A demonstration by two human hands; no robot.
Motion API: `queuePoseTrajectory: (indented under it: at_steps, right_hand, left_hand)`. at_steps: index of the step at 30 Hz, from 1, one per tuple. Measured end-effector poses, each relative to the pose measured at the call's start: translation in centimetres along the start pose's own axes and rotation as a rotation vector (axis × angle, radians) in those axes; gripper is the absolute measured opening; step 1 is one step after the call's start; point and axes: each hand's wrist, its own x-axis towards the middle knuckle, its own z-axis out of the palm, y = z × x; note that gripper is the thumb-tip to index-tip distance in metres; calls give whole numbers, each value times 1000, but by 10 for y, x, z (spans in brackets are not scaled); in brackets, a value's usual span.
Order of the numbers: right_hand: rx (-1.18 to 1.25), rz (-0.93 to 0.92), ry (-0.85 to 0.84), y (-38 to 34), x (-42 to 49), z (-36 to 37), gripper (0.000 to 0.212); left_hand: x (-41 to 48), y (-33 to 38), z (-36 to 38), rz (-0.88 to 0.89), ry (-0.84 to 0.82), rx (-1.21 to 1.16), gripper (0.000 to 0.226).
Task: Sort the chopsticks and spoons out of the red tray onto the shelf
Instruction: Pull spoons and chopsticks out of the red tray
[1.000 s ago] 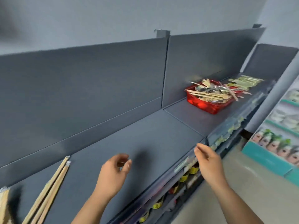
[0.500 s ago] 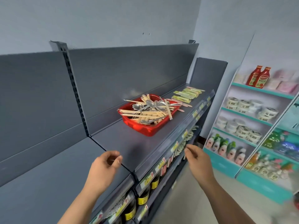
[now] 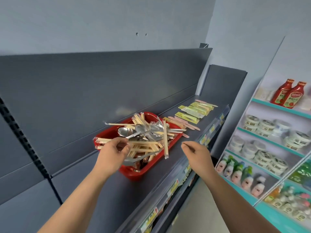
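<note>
Red tray (image 3: 134,173) sits on grey shelf (image 3: 117,195), crammed with wrapped chopsticks (image 3: 144,147) and metal spoons (image 3: 151,127), all jumbled. Left hand (image 3: 112,153) over tray's near end, thumb and fingers curled, looks like it's pinching handle of spoon (image 3: 124,132) lying on top of pile. Right hand (image 3: 197,154) just right of tray above shelf's front lip, fingers loosely curled, nothing in it. Further along shelf: yellow-green packets (image 3: 193,111) and pink sticks (image 3: 186,125). Ketchup bottles (image 3: 289,95) on side rack.
</note>
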Motion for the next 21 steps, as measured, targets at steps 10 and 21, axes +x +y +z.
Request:
queuePoseTrajectory:
  at_steps: [10, 21]
  right_hand:
    - [-125, -42, -232, 6, 114, 31, 27]
    - [-309, -229, -519, 14, 187, 65, 30]
  left_hand:
    - [92, -4, 52, -100, -3, 204, 45]
    - [119, -2, 76, -256, -43, 254, 70]
